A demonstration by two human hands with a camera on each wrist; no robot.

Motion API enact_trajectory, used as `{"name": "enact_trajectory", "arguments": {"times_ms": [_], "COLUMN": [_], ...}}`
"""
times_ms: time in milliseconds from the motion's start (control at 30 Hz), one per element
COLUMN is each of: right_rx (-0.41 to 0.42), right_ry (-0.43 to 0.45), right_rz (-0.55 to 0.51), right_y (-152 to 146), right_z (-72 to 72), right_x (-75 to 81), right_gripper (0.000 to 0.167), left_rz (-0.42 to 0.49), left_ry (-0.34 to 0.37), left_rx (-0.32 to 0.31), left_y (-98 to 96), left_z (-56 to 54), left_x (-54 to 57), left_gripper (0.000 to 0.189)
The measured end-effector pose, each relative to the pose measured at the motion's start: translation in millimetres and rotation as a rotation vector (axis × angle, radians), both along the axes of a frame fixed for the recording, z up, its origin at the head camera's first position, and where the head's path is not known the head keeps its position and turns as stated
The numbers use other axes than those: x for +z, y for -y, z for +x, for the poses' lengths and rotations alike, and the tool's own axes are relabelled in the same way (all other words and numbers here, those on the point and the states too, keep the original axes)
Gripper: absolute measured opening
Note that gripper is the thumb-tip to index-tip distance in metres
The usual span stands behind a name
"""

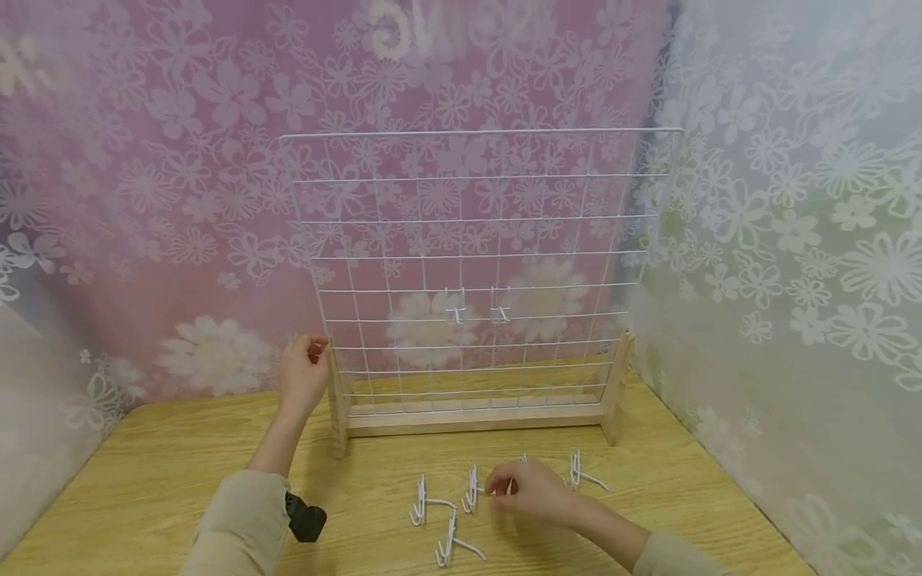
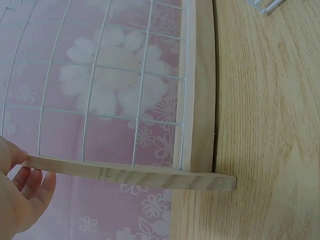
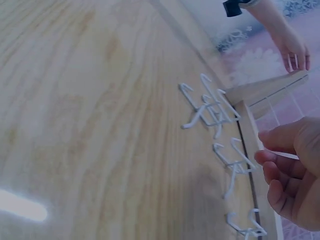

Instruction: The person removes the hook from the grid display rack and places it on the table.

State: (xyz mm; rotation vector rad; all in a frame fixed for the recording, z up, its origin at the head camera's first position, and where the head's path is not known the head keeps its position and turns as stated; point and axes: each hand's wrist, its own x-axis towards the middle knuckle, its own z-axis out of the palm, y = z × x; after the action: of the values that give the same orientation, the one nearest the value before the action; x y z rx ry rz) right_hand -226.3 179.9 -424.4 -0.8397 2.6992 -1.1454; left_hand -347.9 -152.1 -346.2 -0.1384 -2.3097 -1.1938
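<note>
Several hooks near right hand | left hand grips stand

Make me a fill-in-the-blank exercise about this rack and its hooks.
The stand holding the wire grid is made of ____.
The number of hooks hanging on the grid is ____.
Of the stand's two uprights, the left hand touches the ____ one.
The right hand is beside loose hooks lying on the ____.
Missing words: wood; two; left; table.
</note>
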Motion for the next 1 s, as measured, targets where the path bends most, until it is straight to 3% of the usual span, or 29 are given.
{"name": "enact_trajectory", "arguments": {"times_ms": [267,767,1000], "right_rx": [-0.036,-0.102,-0.144], "right_ry": [0.026,-0.061,-0.008], "right_rz": [-0.018,-0.03,-0.07], "right_y": [-12.8,-29.2,-33.3], "right_z": [-8.0,-26.6,-34.9], "right_x": [20.6,49.8,63.4], "right_gripper": [0.016,0.017,0.019], "left_rz": [-0.007,0.001,0.009], "left_ry": [-0.016,-0.009,0.014], "left_rx": [0.006,0.021,0.02], "left_y": [-0.3,-2.1,-1.9], "left_z": [-0.9,-0.9,-1.5], "left_x": [-0.3,-2.6,-3.1], "left_gripper": [0.017,0.016,0.016]}}
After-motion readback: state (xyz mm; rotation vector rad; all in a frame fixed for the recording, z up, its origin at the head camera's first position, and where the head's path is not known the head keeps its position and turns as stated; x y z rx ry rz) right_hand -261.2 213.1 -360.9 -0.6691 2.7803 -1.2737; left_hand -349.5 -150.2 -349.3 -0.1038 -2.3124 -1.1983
